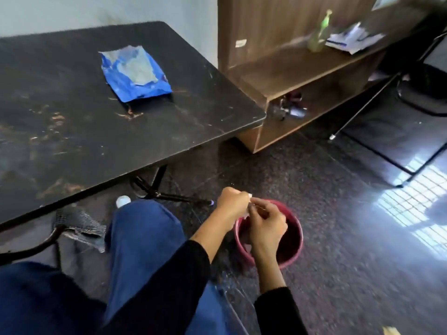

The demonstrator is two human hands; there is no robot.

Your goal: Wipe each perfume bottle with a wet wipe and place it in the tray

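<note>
Both hands meet above the red bucket (296, 247) on the floor: the left hand (232, 201) and right hand (266, 226) each pinch a small white wet wipe (249, 195). It looks limp, light and tearable, best held by its edges. No perfume bottle or tray shows; the blue wipe pack (137, 73) lies near the bench's (72, 131) far right corner.

Both hands (251, 213) pinching a white wipe (249, 201) over red bucket (294, 247), blue packet (135, 73) on black table (72, 131)
</note>
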